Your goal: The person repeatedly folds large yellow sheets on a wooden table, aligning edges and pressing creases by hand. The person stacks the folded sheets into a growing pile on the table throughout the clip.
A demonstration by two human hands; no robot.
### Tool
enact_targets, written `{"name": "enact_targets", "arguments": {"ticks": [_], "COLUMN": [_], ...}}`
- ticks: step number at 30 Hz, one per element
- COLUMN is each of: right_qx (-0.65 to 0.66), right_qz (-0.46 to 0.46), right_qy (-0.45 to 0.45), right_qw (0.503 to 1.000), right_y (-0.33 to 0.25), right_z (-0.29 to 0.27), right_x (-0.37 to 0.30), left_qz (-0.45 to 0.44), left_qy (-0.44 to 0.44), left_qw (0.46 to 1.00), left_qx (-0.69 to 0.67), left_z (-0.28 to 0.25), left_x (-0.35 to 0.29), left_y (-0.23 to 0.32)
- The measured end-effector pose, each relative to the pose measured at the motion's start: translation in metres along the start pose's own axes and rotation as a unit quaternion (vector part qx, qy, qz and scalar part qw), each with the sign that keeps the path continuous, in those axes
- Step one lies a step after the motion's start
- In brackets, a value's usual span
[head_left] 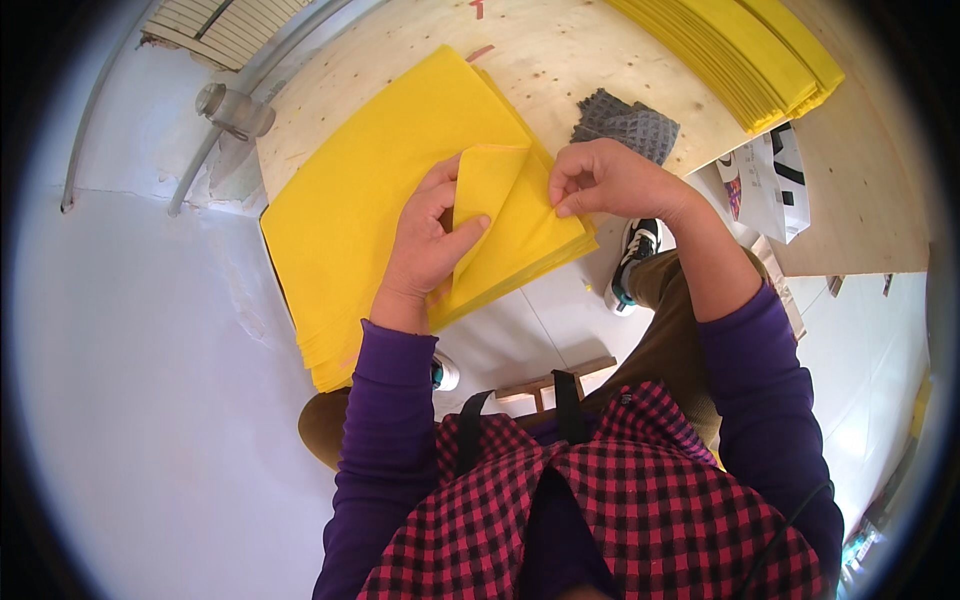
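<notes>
A stack of flat yellow fabric sheets (350, 190) lies at a slant on the wooden table, its near corner reaching the table's front edge. My left hand (425, 240) is closed on a turned-up flap of the top sheet (487, 185), thumb in front and fingers behind it. At the right edge of the stack, my right hand (610, 180) makes a pinch, thumb and forefinger together on the yellow sheet's edge. Its other fingers are curled in. Just beyond this hand lies a crumpled dark grey waffle-weave cloth (630, 125).
More folded yellow fabric (735, 55) is piled at the table's (540, 60) far right. Below that edge hangs a white printed bag (765, 185), beside a wooden panel (860, 200). A pipe with a metal fitting (235, 110) runs along the left wall. My shoe (637, 260) shows under the table.
</notes>
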State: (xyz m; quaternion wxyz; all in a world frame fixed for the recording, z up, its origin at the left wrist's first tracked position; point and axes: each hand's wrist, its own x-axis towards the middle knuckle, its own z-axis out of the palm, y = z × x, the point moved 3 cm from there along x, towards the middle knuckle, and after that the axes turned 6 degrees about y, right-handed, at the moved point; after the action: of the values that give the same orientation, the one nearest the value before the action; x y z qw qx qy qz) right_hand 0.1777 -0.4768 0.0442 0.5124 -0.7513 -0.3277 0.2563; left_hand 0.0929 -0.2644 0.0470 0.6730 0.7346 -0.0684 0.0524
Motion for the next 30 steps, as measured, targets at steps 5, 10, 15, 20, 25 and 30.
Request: {"name": "enact_targets", "arguments": {"ticks": [5,10,15,20,25,30], "right_qx": [-0.032,-0.062,-0.023,0.032,0.138,0.172], "right_qz": [-0.06,-0.107,-0.103,-0.114,-0.034,-0.071], "right_qy": [0.038,0.06,0.052,0.059,0.024,0.021], "right_qw": [0.997,0.991,0.993,0.991,0.99,0.982], "right_y": [-0.005,-0.014,-0.02,-0.02,-0.017,-0.023], "right_z": [0.0,-0.002,0.001,0.004,0.006,0.009], "right_x": [0.001,0.004,0.006,0.009,0.007,0.007], "left_qz": [0.009,0.001,-0.004,0.007,0.005,0.021], "left_qy": [-0.005,-0.004,-0.003,-0.009,-0.009,-0.018], "left_qw": [1.0,1.0,1.0,1.0,1.0,0.999], "left_qx": [0.009,0.02,0.016,0.026,0.011,0.039], "left_z": [-0.002,-0.003,-0.003,-0.004,-0.003,-0.007], "left_x": [0.001,0.001,0.0,0.002,0.001,0.002], "left_y": [-0.002,-0.005,-0.006,-0.005,-0.005,-0.009]}}
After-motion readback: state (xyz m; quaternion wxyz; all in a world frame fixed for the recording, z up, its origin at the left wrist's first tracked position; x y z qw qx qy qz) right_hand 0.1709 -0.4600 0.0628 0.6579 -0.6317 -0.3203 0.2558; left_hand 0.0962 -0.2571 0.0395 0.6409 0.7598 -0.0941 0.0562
